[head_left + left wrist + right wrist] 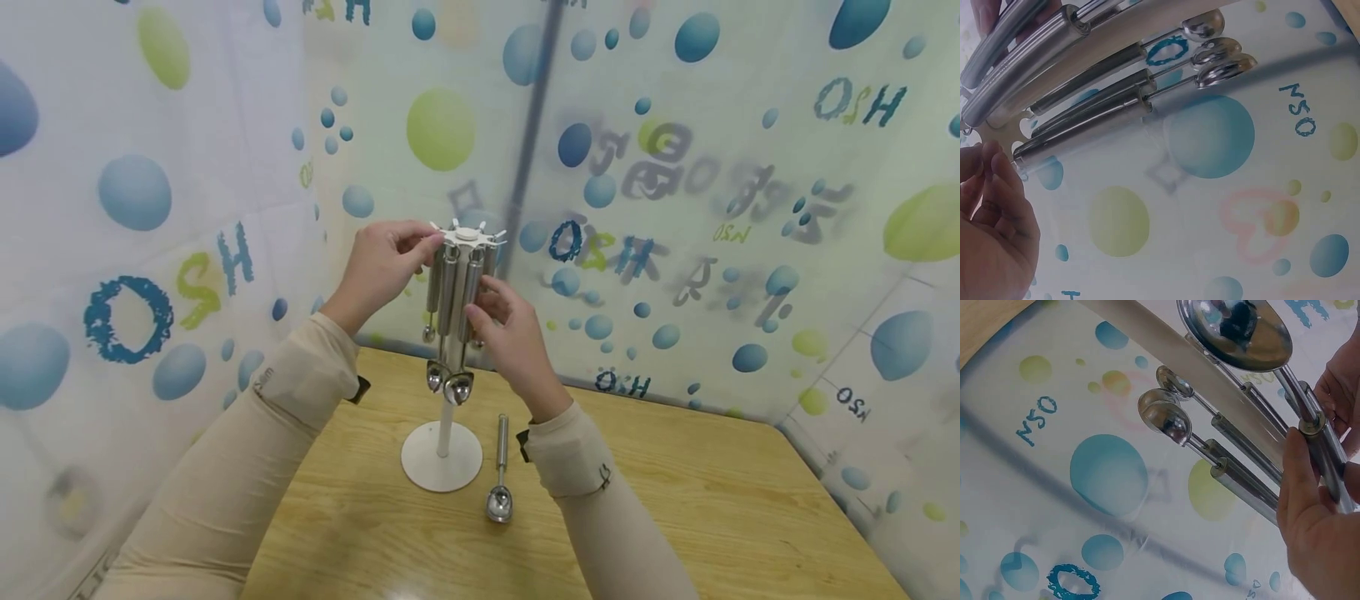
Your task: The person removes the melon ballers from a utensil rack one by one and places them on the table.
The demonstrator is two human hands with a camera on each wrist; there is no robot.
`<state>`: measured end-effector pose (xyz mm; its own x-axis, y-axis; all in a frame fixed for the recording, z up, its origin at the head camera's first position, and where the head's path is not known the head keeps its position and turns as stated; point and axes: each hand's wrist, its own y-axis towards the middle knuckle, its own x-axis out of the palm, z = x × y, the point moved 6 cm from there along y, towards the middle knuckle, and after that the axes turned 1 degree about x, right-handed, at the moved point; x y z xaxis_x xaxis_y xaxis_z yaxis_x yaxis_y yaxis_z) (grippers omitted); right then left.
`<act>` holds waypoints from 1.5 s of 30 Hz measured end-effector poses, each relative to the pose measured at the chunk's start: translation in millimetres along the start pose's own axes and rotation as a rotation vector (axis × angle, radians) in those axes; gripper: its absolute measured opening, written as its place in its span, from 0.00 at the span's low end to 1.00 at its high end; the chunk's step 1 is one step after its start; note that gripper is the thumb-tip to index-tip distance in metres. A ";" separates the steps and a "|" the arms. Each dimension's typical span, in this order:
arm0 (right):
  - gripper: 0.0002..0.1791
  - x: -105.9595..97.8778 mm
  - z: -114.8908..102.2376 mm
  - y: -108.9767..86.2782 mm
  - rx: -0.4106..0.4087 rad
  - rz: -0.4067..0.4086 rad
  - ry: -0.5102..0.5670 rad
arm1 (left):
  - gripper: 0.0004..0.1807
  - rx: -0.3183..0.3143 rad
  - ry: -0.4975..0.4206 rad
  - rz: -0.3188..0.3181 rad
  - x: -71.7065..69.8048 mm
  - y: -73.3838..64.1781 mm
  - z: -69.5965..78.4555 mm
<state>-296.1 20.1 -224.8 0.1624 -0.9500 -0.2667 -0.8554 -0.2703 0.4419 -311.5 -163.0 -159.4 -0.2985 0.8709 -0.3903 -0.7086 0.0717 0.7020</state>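
Note:
A white stand [442, 467] with a round base holds several metal scoops hanging from the hooked arms of its top rack [467, 237]. My left hand [388, 260] pinches the tip of a rack arm with thumb and forefinger; in the left wrist view that hand [999, 219] hides the exact spot. Lower on the other side, my right hand [513, 332] grips the handle of a hanging ice cream scoop [458, 388]. In the right wrist view, the fingers [1300, 469] lie along that handle, below its big shiny bowl [1241, 331]. Smaller scoops [1169, 422] hang behind.
Another ice cream scoop [499, 503] lies on the wooden table [637, 500], just right of the stand's base. Printed curtains [667, 275] with coloured dots enclose the table at the back and sides.

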 end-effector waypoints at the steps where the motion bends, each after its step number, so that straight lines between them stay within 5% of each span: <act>1: 0.26 -0.3 -0.3 -0.1 0.000 0.002 0.002 | 0.11 0.000 0.003 -0.002 0.2 0.1 0.1; 45: 0.24 -5.0 -2.2 -11.9 -0.030 0.002 0.027 | 0.14 -0.014 0.010 -0.005 -2.0 -2.3 1.0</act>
<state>-285.7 27.7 -226.8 0.1742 -0.9542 -0.2432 -0.8407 -0.2727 0.4678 -308.7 -164.4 -159.6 -0.3015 0.8656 -0.3999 -0.7190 0.0690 0.6915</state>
